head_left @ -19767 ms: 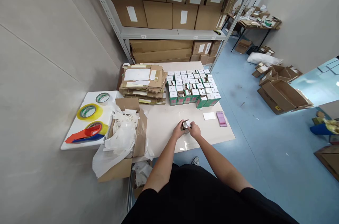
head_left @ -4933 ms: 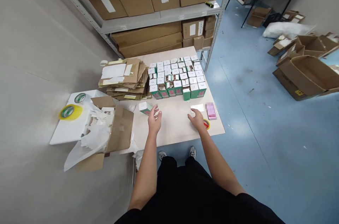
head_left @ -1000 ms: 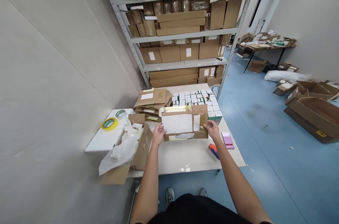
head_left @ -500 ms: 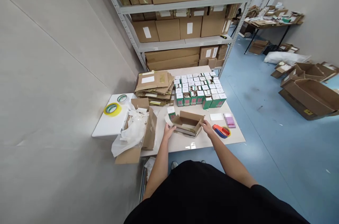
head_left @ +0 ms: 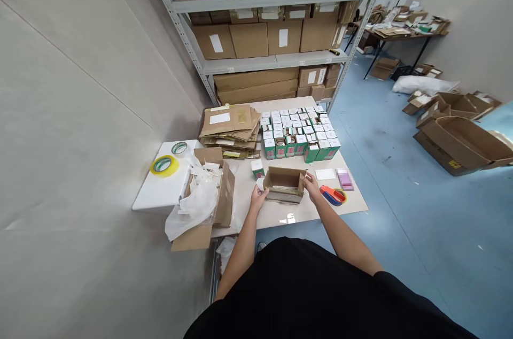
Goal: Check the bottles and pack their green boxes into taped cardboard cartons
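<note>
A small brown cardboard box stands open on the white table in front of me. My left hand grips its left end and my right hand grips its right end. One small green and white carton stands alone just behind the box's left corner. Behind it, several rows of the same green and white cartons fill the middle of the table.
Flattened cardboard boxes are stacked at the back left. A red and blue tape dispenser, pink cards and a white card lie right of the box. An open carton of white wrapping and tape rolls sit left. Shelving stands behind.
A second ago I held a flat cardboard piece up in both hands; it now stands on the table as an open box. Since half a second ago it has barely shifted.
</note>
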Motion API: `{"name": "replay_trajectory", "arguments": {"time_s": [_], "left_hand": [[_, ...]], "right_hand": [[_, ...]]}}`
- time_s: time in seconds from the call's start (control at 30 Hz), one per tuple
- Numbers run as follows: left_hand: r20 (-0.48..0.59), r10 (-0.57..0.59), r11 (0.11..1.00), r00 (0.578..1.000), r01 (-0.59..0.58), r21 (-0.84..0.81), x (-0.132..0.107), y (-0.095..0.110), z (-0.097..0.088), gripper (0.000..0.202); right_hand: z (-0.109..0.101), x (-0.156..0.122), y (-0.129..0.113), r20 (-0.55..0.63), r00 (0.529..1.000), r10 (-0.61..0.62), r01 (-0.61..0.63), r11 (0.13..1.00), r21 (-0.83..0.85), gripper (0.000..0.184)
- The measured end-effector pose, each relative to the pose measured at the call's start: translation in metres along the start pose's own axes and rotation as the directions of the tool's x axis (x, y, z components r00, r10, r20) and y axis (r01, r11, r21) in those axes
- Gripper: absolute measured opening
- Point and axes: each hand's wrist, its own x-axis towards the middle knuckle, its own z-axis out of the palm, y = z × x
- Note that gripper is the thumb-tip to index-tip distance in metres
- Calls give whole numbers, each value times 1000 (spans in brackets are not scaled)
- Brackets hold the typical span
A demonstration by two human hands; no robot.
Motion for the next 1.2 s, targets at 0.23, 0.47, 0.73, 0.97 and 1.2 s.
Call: {"name": "replay_trajectory", "arguments": {"time_s": [0.23,0.47,0.73,0.97,1.2], "left_hand": [[17,100,927,995,-99,362,-9,-1,13,39],[-11,106,785,994,-77,614,-2,14,16,32],[-35,109,840,993,-74,537,8,22,29,77],[-42,117,840,992,-76,538,9,21,35,60],[-78,137,834,988,-72,547,-2,22,36,77]], "right_hand": [[-10,-5,1,14,998,69,-69,998,-3,49],[-17,-11,4,127,988,86,-81,996,-40,48],[-35,-23,4,332,941,72,-20,987,-157,72],[-34,-24,2,324,944,56,-5,987,-158,58],[-30,-21,2,259,965,33,-3,993,-114,47]]}}
